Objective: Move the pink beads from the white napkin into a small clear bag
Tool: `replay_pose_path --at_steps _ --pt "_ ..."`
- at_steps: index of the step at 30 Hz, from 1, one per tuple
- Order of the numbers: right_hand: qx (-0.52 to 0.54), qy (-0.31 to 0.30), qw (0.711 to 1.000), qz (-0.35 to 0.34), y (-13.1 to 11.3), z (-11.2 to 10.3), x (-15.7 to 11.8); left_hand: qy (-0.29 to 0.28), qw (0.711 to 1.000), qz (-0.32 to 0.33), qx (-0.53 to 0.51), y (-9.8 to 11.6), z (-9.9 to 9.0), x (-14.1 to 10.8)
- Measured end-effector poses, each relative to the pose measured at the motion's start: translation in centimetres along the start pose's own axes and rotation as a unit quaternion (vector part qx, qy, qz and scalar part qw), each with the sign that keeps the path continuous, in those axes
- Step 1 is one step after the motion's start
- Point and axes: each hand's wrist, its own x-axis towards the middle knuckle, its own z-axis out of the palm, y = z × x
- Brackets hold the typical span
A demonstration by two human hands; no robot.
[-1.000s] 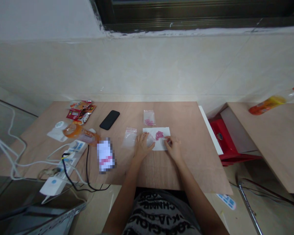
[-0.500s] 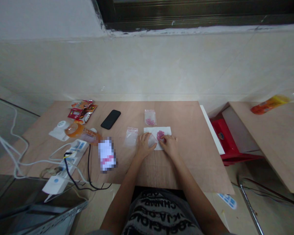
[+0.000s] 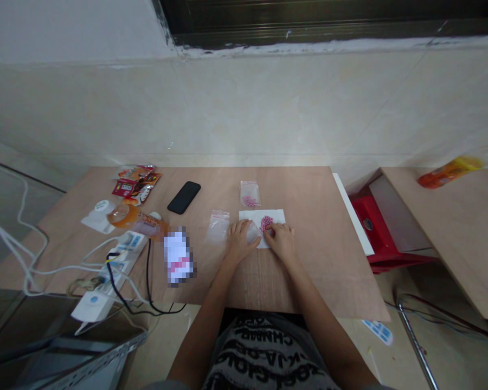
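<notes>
A pile of small pink beads [image 3: 266, 222] lies on a white sheet of paper [image 3: 274, 213]. Over the paper's left part, my left hand [image 3: 239, 244] holds a clear plastic bag [image 3: 252, 233], its opening facing the pile. The fingertips of my right hand [image 3: 282, 240] are pinched together at the pile's lower right edge, beside the bag's corner; whatever is between them is too small to make out. Behind the paper lies a zip bag [image 3: 250, 193] with some pink beads inside. Left of my left hand are clear zip bags [image 3: 218, 225] lying flat.
A black phone [image 3: 184, 197], a lit, blurred-out screen [image 3: 178, 256], an orange drink bottle [image 3: 136, 219] and snack packets [image 3: 136, 184] occupy the table's left side. A power strip [image 3: 122, 260] with cables sits at its left front edge. A red stool [image 3: 374, 230] stands at right.
Both hands stay in almost the same place, with only a slight shift of the right fingertips at the bead pile. The view has tilted a little.
</notes>
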Motion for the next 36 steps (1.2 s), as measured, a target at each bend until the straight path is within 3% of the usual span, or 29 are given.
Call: replay_pose_path --at_steps 21,36 --pt "0.015 0.008 1.000 -0.001 0.15 0.12 -0.10 -0.022 1.000 0.007 0.002 -0.10 -0.05 -0.01" --pt "0.121 0.004 0.993 -0.008 0.02 -0.46 -0.20 -0.032 0.999 0.018 0.004 0.00 -0.36 -0.10"
